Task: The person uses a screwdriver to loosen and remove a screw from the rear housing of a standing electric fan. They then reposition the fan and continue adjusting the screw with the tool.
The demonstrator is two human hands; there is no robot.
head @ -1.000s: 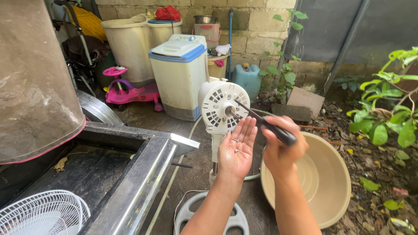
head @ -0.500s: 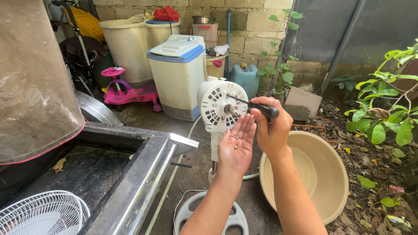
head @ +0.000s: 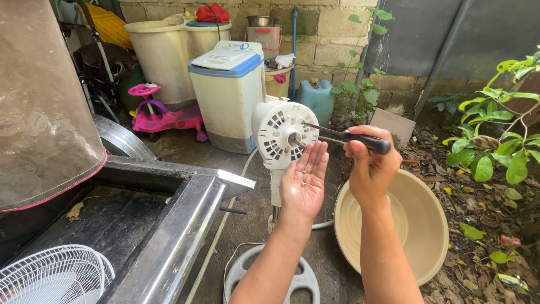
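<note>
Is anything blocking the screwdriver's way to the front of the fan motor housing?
Nothing visible. The right hand holds the screwdriver with its tip at the motor housing; the open left hand, cupping small screws, sits just below.

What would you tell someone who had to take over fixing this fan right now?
Left hand: open, palm up under the fan motor head, a few small screws lying in it.
Right hand: grips a black-handled screwdriver, tip at the motor face.
Done: front grille is off, lying bottom left.
Left: whatever screws remain; I cannot count them.
Beige basin sits on the ground at right.
</note>
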